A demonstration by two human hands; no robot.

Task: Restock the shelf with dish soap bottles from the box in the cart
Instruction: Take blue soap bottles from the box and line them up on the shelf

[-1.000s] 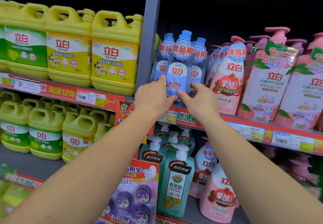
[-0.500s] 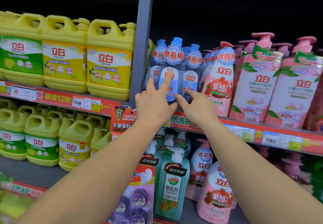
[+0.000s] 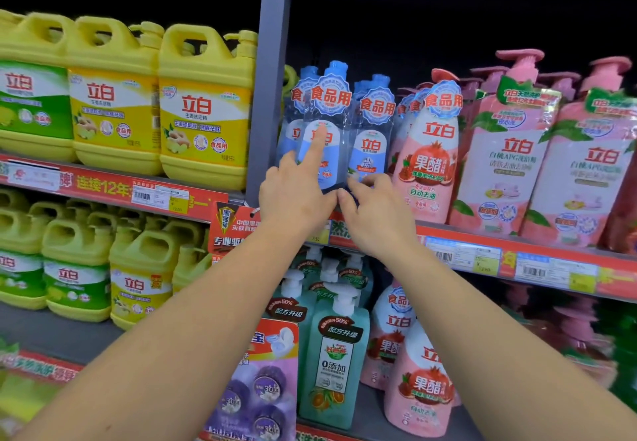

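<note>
At the upper left of the frame a row of yellow jugs (image 3: 203, 106) stands on the upper shelf (image 3: 103, 189), whose red edge strip carries price tags; below it, at the left middle, more green-labelled jugs (image 3: 77, 268) crowd the lower shelf. A grey upright post (image 3: 267, 79) divides the shelving just left of centre. Right of the post, at centre frame, a cluster of blue dish soap bottles (image 3: 370, 137) stands upright near the front edge of the upper shelf. The left hand (image 3: 296, 196) reaches up from the lower left, its index finger straight and pressed against the label of the front blue bottle (image 3: 325, 137), the other fingers loosely curled and grasping nothing. Just beside it, the right hand (image 3: 375, 209) comes up from the lower right, its fingertips bent at the base of the blue bottles; whether they pinch a bottle or only touch it I cannot tell. Beneath the hands, at lower centre, teal pump bottles (image 3: 332, 365) stand on the lower shelf, with a purple blister pack (image 3: 262, 392) hanging in front of them. Right of the blue cluster stands a pink pomegranate bottle (image 3: 429, 161), touching its neighbours, and farther right, pink pump bottles (image 3: 510, 158) fill the upper shelf to the frame's right edge. At lower right more pink pomegranate bottles (image 3: 425, 385) stand on the lower shelf.
</note>
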